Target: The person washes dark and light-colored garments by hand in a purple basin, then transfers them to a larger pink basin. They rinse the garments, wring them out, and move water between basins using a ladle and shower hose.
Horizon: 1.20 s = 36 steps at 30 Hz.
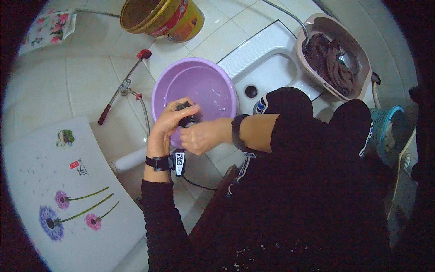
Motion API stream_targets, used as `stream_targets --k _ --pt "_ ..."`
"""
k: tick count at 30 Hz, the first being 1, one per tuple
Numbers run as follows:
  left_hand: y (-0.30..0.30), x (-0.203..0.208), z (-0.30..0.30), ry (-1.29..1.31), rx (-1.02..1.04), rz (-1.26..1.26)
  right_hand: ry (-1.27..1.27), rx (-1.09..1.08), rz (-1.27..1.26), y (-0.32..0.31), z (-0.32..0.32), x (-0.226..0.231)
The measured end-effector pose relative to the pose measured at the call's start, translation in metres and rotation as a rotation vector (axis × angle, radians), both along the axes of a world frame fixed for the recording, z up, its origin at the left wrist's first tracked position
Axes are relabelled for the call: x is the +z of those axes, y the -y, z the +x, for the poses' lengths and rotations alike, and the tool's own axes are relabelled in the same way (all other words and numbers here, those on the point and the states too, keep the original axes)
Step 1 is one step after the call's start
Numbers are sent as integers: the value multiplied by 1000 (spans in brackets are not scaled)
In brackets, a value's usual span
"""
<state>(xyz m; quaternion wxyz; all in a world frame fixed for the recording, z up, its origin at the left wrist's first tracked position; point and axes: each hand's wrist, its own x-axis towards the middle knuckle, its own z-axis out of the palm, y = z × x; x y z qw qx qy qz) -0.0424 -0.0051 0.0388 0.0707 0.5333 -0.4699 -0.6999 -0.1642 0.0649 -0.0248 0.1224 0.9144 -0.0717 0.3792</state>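
Above the near part of a purple basin (232,86), both my hands are close together on a small dark, wet thing (183,119) that looks like cloth. My left hand (171,119) curls around it, thumb on the right side. Just below and to the right, my right hand (201,137) is closed into a fist against its lower end. Most of the dark thing is hidden by my fingers, so its exact kind does not show. Shallow water with a few suds lies in the basin. Black straps circle both my wrists, the left one carrying a small white device (179,163).
Right of the basin is a white squat toilet (276,68). Beyond it, a pinkish tub (312,75) holds dark clothes and a hose. A yellow bucket (190,25) stands behind. On the left are a red-handled valve pipe (125,86) and a flower-printed white panel (77,181); a blue basket (379,131) stands right.
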Motion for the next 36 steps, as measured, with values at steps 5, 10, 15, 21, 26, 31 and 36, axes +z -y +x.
stream_targets --k 5,10,15,21,26,31,36 --pt "-9 -6 -15 100 -45 -136 -106 8 -13 -3 12 -24" --pt "-11 -13 -26 212 -90 -232 -111 120 369 2 27 -41" --pt "-13 -16 -41 323 -160 -352 -105 40 419 0 25 -45" --pt "-13 -22 -49 484 -268 -474 -143 -13 413 -3 25 -52" --pt "-17 -30 -57 581 -378 -671 -175 -4 579 -8 9 -45" --pt "3 -10 -60 235 -114 -350 -399 -47 370 9 -29 17" --pt "1 3 -64 -221 377 29 -165 -271 501 26 -108 81"
